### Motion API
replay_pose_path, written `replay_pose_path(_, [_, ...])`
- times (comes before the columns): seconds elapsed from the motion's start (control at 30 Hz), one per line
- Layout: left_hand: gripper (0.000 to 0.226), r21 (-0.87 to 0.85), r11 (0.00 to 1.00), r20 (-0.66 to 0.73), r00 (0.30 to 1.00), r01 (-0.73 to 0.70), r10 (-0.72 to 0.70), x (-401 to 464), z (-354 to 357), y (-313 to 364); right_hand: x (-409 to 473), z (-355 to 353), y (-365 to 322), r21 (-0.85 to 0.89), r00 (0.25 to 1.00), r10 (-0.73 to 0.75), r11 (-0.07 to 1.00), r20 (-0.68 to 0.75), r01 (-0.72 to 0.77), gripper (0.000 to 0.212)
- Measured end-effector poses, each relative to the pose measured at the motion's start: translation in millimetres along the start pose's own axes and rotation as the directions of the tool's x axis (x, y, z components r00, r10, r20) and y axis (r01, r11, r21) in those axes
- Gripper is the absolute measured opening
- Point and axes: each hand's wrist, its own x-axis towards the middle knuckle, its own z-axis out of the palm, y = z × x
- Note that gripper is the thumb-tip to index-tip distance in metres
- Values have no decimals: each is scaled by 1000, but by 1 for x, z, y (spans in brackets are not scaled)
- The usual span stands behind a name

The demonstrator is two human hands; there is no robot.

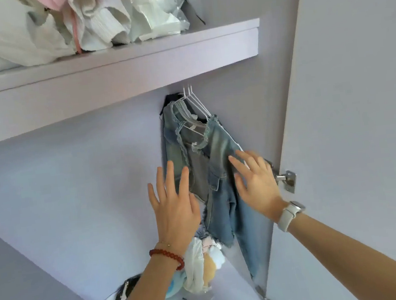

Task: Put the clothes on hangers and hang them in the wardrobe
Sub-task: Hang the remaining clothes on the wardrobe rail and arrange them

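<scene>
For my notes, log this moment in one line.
stage: hanging | denim garment on white hangers in wardrobe | left hand open | right hand open on denim

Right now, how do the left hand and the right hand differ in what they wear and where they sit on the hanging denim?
The left hand has a red bead bracelet at its wrist; the right hand has a white watch. The left hand lies at the left edge of the denim clothes, the right hand at their right side near the door hinge. Both have straight, spread fingers.

Frayed, faded denim clothes (pixel 219 172) on thin white wire hangers (pixel 195 103); matt lilac wardrobe shelf (pixel 108 68), shiny metal hinge (pixel 286 179)
</scene>
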Motion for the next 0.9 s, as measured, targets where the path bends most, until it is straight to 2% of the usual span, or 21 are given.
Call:
replay_pose_path(0.1, [56, -107, 994, 231, 973, 5, 20, -38, 39, 21, -77, -12, 17, -44, 988, 126, 992, 95, -122, 40])
replay_pose_path(0.2, [52, -228, 973, 387, 915, -24, 113, -86, 75, 54, -175, -38, 36, -126, 886, 425, 904, 187, -408, 42])
replay_pose_path(0.3, [47, -353, 928, 518, 800, -122, 303, -138, 100, 100, -278, -76, 46, -283, 665, 720, 691, 198, -665, 45])
replay_pose_path(0.37, [43, -442, 875, 594, 668, -196, 449, -175, 109, 135, -340, -104, 39, -344, 499, 856, 513, 134, -786, 44])
replay_pose_path(0.43, [42, -540, 794, 599, 534, -281, 596, -213, 112, 168, -396, -129, 23, -354, 350, 937, 336, 26, -873, 41])
replay_pose_path(0.53, [41, -664, 651, 551, 347, -369, 759, -268, 102, 216, -466, -160, -10, -329, 110, 989, 71, -101, -942, 40])
replay_pose_path(0.67, [40, -786, 438, 432, 118, -436, 894, -337, 69, 274, -547, -196, -57, -240, -147, 965, -198, -215, -950, 40])
replay_pose_path(0.8, [39, -857, 279, 323, -31, -433, 946, -407, 28, 331, -629, -236, -99, -79, -332, 898, -368, -289, -926, 39])
replay_pose_path(0.9, [41, -875, 159, 263, -174, -458, 949, -473, -6, 376, -692, -270, -129, -1, -445, 836, -470, -322, -883, 37])
